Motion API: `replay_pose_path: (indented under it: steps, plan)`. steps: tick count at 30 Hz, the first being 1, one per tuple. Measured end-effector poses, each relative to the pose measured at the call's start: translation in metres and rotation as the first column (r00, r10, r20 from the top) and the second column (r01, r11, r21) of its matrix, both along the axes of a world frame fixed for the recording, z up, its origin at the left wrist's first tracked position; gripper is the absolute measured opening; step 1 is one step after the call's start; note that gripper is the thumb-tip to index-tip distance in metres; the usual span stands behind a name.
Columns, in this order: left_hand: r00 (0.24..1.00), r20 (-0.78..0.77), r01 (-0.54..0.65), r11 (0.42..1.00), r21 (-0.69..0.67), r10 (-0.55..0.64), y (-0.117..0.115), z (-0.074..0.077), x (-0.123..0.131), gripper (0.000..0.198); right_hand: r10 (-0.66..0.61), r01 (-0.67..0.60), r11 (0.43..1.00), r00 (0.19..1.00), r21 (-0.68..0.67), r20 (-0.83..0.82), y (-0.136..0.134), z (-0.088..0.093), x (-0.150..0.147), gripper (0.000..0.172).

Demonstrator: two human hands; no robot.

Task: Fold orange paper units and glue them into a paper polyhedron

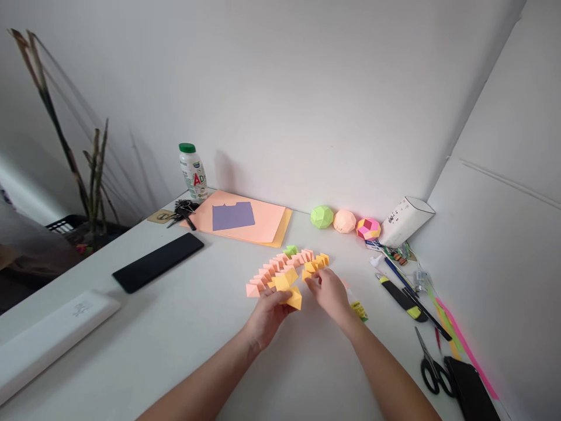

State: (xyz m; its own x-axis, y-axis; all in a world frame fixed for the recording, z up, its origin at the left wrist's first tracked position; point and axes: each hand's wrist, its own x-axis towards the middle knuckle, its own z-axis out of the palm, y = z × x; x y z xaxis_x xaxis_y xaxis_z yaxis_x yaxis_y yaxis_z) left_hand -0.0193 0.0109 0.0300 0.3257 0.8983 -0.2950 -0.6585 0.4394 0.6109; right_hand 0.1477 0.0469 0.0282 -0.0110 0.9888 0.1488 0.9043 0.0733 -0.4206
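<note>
My left hand is closed around yellow-orange folded paper pieces, some standing up above the thumb. To its right, my right hand has thumb and fingertips pinched together at a small yellow folded paper unit, at the near end of a group of similar yellow units. Just behind both hands, a curved row of peach folded paper units lies on the table. One green folded unit sits at the back of that row. A yellow-green packet, perhaps glue, lies partly hidden behind my right wrist.
Green, peach and multicoloured paper balls line the wall. Scissors, a cutter and a phone lie at the right. Paper sheets, a bottle, a black slab and a white case are leftward.
</note>
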Motion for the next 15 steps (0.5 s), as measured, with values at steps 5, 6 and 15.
replay_pose_path:
  steps: [5,6,15]
  plan:
    - [1.0,0.004,0.029,1.0,0.01,-0.029,0.0,-0.002,0.0,0.01,-0.054,0.036,0.996,0.968,-0.078,-0.245,0.008,-0.016,-0.005,0.019]
    - [1.0,0.01,0.023,1.0,0.017,-0.024,0.0,-0.002,0.001,0.011,-0.041,0.016,0.996,0.96,-0.09,-0.278,0.008,-0.015,-0.003,0.019]
    - [0.999,0.011,0.04,0.977,0.208,-0.043,-0.003,-0.001,0.005,0.011,-0.016,-0.296,0.925,0.597,-0.238,-0.802,-0.031,-0.001,0.022,0.032]
